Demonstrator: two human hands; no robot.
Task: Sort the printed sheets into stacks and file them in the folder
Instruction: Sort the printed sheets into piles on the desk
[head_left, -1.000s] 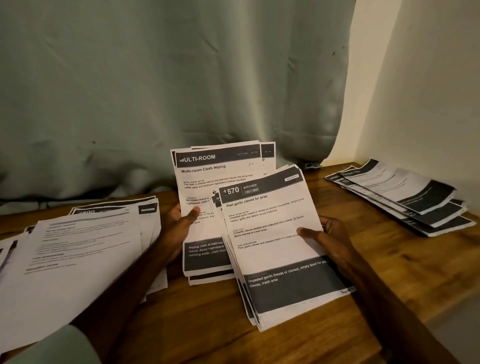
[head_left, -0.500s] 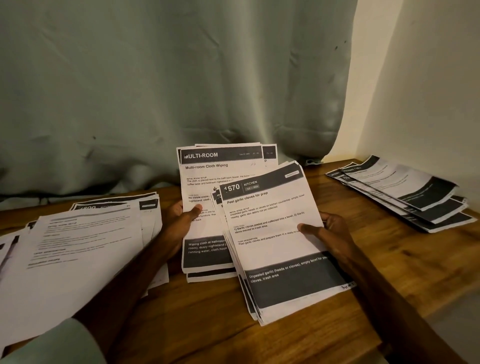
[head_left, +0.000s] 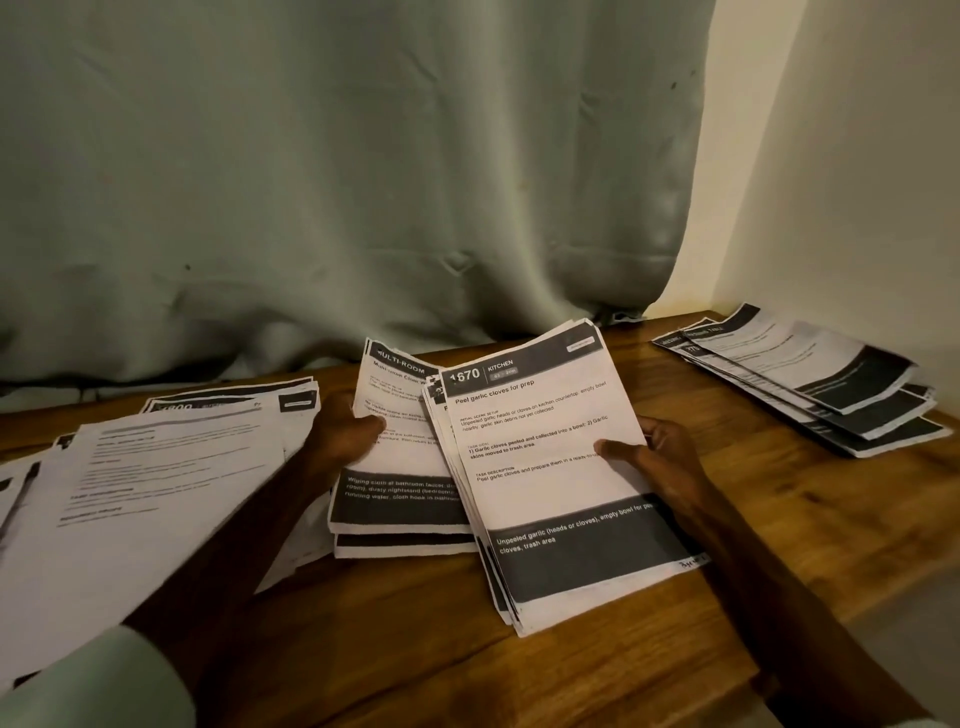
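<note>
While the sorting is judged partly done, a loose pile of printed sheets (head_left: 156, 467) lies at the left of the desk (head_left: 571, 675); beside it the left grip (head_left: 340, 436) pinches the top sheets of the "Multi-room" stack (head_left: 400, 501), thumb on their face. The "Kitchen" bundle (head_left: 550, 467), overlapping that stack, is clamped in the right grip (head_left: 657, 460). A fanned stack (head_left: 810, 384) lies well apart at the far right; no folder is in view, so filing appears not yet begun.

One left hand (head_left: 345, 434), one right hand (head_left: 657, 460), at least four paper stacks (head_left: 561, 561), one table (head_left: 779, 519), one curtain (head_left: 337, 182).
</note>
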